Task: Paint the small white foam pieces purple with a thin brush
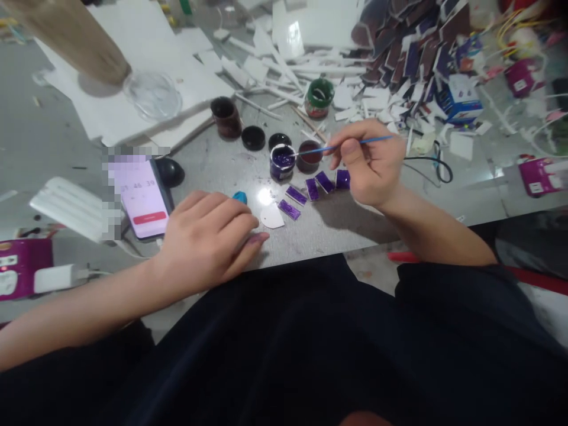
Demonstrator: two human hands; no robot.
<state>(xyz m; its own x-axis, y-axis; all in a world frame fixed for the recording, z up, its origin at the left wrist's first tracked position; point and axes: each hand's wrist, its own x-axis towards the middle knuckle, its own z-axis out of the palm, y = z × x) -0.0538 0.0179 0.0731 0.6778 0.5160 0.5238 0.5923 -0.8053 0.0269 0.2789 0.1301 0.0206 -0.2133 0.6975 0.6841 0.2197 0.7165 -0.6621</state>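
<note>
My right hand [370,163] is closed around a thin blue paintbrush [355,144], its tip at the mouth of a small jar of purple paint [283,163]. Below the brush, several small purple-painted rectangles [312,189] lie in a loose row; the rightmost is beside my right fingers. My left hand [213,236] rests palm down at the table's front edge, fingers loosely stretched and no held object visible. Just beyond its fingers is a blue lump [239,196]. A white rounded piece [272,217] lies to the right of that hand.
Around the purple jar stand a dark red paint jar [309,156], a brown jar [226,118], a black lid [253,138] and a green jar [319,97]. White scraps [284,68] cover the back. A phone [141,198] lies left, beside a white power adapter [66,210].
</note>
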